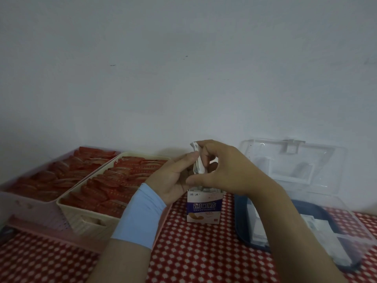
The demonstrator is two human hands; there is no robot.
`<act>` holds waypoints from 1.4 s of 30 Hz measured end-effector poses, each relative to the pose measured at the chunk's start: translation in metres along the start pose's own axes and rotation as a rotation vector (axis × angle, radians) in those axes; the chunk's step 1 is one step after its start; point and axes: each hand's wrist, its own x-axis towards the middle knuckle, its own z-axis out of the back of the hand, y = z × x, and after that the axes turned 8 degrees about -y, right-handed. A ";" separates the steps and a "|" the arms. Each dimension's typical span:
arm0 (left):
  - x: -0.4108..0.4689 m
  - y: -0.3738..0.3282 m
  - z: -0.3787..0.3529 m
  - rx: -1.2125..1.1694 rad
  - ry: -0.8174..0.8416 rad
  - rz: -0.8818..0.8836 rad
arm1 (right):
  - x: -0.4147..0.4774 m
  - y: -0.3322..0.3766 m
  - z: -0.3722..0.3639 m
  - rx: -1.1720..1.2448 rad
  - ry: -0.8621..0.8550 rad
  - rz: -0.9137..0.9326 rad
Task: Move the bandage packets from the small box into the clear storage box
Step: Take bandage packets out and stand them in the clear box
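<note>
— So, where are the bandage packets (197, 162)?
— Just above the small box (204, 209), held by both: left hand (173, 176) grips low, right hand (226, 170) pinches the top.
— And the clear storage box (241, 231)?
— Right of the right hand, lid (293, 160) up.

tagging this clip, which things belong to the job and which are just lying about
Job: bandage packets, small box, clear storage box, left hand, right hand.
Lying about: cream basket, pink basket, both holding red packets; dotted tablecloth.
</note>
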 end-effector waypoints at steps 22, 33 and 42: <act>-0.006 0.005 -0.022 0.096 0.049 -0.019 | -0.018 0.003 0.013 -0.085 -0.084 0.048; -0.025 0.020 -0.074 0.057 0.167 0.058 | -0.045 0.008 0.080 0.355 -0.035 -0.307; -0.039 0.039 -0.107 0.209 0.216 0.144 | -0.065 0.007 0.138 0.071 0.133 -0.374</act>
